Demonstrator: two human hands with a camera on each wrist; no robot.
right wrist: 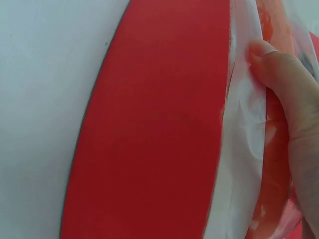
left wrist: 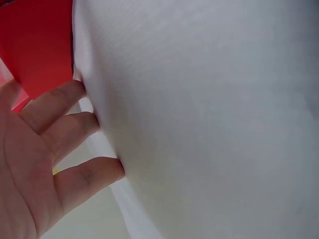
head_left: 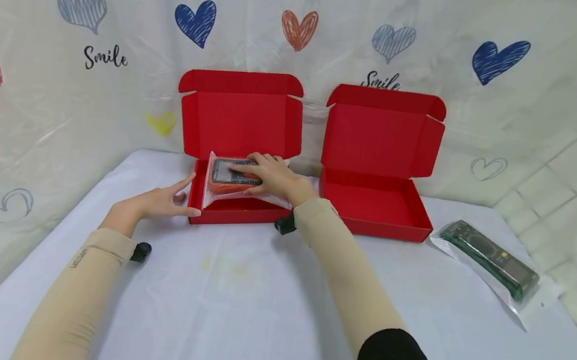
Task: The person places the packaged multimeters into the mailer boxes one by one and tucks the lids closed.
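An orange packet [head_left: 222, 187] with a dark label, sealed in a clear and white plastic sleeve, lies partly tilted in the left red box [head_left: 240, 217], whose lid stands up. My right hand [head_left: 279, 179] grips the packet from above. In the right wrist view the thumb [right wrist: 279, 69] presses the packet's near side; the other fingers are out of sight there. At the box's left front corner is my left hand [head_left: 162, 200], fingers spread and touching the box side. The left wrist view shows its fingertips [left wrist: 109, 169] against the white cloth.
Beside the left box stands a second red box [head_left: 368, 196], lid raised, with nothing in it. A dark green packet [head_left: 491, 258] in a clear sleeve lies at the table's right. Behind the boxes hangs a heart-patterned sheet [head_left: 253, 29]. White cloth [head_left: 227, 312] covers the table.
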